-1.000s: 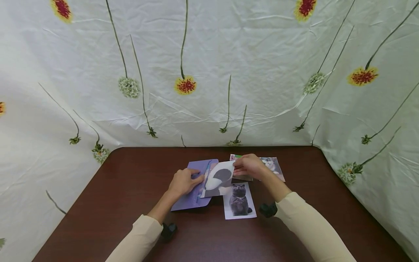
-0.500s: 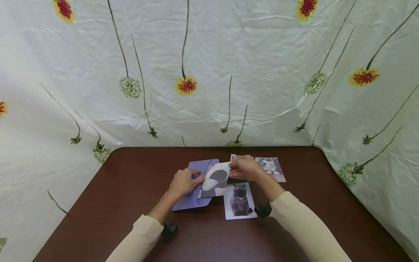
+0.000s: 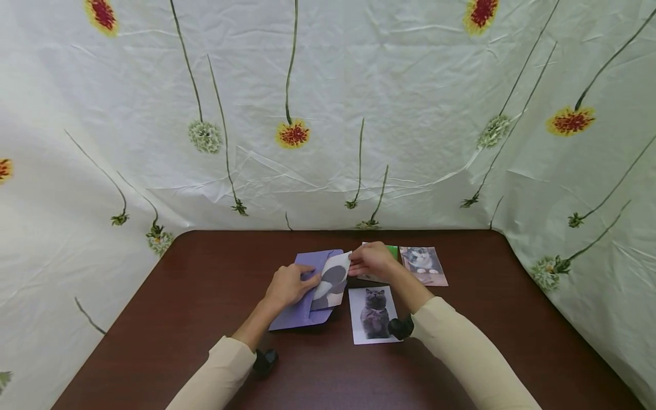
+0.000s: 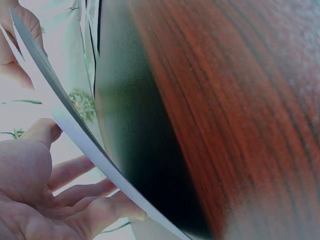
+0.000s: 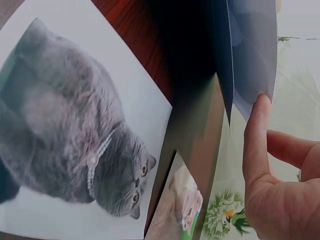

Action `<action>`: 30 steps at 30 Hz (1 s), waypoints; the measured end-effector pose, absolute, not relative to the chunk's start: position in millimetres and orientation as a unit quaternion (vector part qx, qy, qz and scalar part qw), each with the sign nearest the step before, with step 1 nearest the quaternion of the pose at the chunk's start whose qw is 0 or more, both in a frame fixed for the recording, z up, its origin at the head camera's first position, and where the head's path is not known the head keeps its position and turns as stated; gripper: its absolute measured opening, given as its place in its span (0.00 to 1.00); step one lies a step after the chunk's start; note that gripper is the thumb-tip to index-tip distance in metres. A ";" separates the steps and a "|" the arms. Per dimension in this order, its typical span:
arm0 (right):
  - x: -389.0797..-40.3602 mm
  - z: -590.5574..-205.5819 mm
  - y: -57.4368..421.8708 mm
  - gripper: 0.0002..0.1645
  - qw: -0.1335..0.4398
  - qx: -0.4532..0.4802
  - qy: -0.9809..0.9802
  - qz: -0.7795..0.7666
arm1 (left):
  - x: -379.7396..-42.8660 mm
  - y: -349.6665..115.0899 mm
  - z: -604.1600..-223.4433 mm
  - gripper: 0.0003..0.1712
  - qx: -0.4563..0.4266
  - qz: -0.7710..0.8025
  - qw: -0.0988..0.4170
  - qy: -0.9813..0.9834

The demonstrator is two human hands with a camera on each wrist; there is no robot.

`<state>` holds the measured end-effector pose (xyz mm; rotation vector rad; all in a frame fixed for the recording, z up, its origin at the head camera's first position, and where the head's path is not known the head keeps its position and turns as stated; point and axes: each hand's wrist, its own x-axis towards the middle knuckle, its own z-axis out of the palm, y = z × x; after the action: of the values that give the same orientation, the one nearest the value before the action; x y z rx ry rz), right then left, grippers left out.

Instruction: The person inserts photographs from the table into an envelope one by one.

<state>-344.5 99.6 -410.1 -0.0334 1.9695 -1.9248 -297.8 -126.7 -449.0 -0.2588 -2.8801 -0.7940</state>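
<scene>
A lavender envelope (image 3: 292,316) lies on the table, and my left hand (image 3: 287,285) rests on it, fingers and thumb spread beside the opening. In the left wrist view, that hand's fingertips touch the upper face of the envelope (image 4: 107,167). My right hand (image 3: 373,261) pinches the right edge of a photo print (image 3: 332,285) with grey and white shapes, whose left part is hidden inside the envelope. The right wrist view has the right hand (image 5: 280,185) with its thumb on the edge of the pale sheet (image 5: 255,55).
A photo of a grey cat (image 3: 375,313) lies near the right forearm. Behind the right hand is a photo with a green corner (image 3: 393,250), partly covered, beside a photo of a grey and white cat (image 3: 424,265). Floral cloth (image 3: 328,188) hangs past the dark table (image 3: 215,285).
My right hand has moved left with the photo print, and more of the print is now inside the envelope. The left hand keeps its place on the envelope.
</scene>
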 end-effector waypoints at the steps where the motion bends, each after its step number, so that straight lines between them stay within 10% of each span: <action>1: -344.4 -410.0 97.7 0.17 0.191 -0.014 0.704 -0.684 | -297.9 -126.8 -449.3 0.24 -0.086 -0.264 0.072 -0.958; 30: -345.7 -427.9 51.8 0.10 0.166 0.022 0.715 -0.679 | -297.6 -126.2 -447.9 0.24 -0.089 -0.259 0.079 -0.959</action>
<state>-345.7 51.8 -427.9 0.0614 2.0354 -1.9322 -297.6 -126.2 -447.9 -0.2657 -2.8689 -0.7749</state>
